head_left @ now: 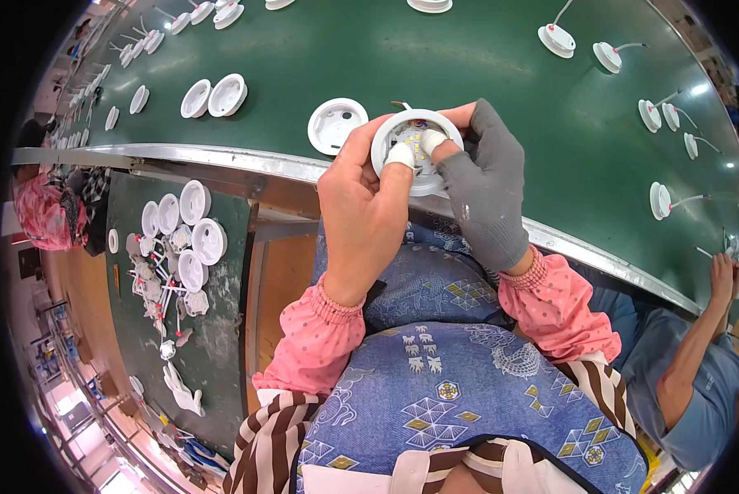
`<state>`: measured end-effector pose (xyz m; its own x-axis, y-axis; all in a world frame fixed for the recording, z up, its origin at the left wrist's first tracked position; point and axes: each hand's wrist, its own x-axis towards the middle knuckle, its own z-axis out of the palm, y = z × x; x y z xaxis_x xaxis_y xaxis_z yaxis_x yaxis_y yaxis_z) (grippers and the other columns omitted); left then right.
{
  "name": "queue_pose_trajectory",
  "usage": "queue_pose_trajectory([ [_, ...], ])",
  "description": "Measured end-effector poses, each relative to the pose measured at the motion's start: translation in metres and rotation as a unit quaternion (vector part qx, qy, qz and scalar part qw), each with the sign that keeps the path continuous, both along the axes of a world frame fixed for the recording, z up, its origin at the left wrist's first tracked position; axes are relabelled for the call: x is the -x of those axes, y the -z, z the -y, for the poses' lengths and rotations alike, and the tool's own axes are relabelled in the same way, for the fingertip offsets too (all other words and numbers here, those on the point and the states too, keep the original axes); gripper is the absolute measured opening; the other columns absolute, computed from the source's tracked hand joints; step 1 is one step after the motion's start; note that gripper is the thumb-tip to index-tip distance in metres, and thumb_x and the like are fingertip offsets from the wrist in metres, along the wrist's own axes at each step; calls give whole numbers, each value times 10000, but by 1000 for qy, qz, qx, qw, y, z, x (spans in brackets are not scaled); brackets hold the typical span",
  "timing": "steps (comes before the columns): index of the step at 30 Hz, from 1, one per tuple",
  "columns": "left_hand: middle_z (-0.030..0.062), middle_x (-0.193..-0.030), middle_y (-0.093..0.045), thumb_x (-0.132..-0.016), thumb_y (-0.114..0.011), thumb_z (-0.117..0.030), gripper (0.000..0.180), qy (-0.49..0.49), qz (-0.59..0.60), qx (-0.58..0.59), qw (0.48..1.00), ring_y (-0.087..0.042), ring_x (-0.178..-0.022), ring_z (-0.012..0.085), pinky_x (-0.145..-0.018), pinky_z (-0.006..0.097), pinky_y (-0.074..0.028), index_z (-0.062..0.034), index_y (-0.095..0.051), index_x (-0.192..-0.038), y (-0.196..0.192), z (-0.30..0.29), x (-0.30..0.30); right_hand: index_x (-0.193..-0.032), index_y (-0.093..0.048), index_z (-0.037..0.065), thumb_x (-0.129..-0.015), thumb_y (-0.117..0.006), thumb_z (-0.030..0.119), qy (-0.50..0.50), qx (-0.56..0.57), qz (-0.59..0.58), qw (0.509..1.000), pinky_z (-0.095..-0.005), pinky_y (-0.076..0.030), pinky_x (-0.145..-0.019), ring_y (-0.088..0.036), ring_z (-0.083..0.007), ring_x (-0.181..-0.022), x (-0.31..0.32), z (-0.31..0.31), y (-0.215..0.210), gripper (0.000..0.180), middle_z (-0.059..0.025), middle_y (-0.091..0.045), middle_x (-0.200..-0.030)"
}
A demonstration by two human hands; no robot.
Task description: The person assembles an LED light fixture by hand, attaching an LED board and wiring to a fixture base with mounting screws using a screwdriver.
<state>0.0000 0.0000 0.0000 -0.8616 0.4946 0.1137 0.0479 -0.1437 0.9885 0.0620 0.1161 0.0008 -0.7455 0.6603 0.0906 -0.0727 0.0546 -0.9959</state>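
Between both hands, at the near edge of the green conveyor belt, I hold a round white lamp housing (378, 148) with a board of small yellow LEDs (418, 146) inside. My left hand (364, 206) is bare except for a white cover on the thumb tip; its fingers wrap the housing's left side and the thumb presses inside. My right hand (486, 185) wears a grey glove and grips the right side, its white-covered thumb also pressing on the board. A short wire sticks out at the far rim. Just left of them lies an empty white housing (337, 126) on the belt.
White housings (227, 95) and wired lamps (557, 40) are spread over the belt (468, 66). A metal rail (246, 161) edges it. On a side table (221, 346) at left lie housings, several wired LED parts (151, 280) and a white glove (182, 390). A co-worker's arm (690, 362) reaches in at right.
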Motion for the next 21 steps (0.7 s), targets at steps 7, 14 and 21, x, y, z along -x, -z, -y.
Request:
queue_pose_trajectory([
  [7, 145, -985, -728, -868, -571, 1, 329, -59, -126, 96, 986, -700, -906, 189, -774, 313, -548, 51, -662, -1180, 1, 1, 1, -1006, -666, -31, -878, -621, 48, -28, -24, 4, 999, -240, -514, -679, -625, -78, -745, 1, -2, -2, 158, -65, -703, -848],
  [14, 179, -1029, -713, -847, -572, -5, 335, -79, -192, 118, 971, -711, -919, 304, -812, 382, -553, 24, -663, -1168, 10, 1, 1, -966, -674, -20, -865, -642, 74, -20, -71, 0, 997, -243, -460, -598, -562, -59, -677, 3, -4, 9, 143, -48, -680, -785],
  [21, 189, -1019, -687, -847, -559, 3, 367, -105, -316, 130, 934, -702, -903, 328, -803, 398, -552, 12, -643, -1204, 11, 1, -3, -923, -662, -35, -874, -639, 65, -22, -10, 2, 1000, -243, -452, -593, -541, -46, -672, 2, 2, 6, 114, -39, -659, -762],
])
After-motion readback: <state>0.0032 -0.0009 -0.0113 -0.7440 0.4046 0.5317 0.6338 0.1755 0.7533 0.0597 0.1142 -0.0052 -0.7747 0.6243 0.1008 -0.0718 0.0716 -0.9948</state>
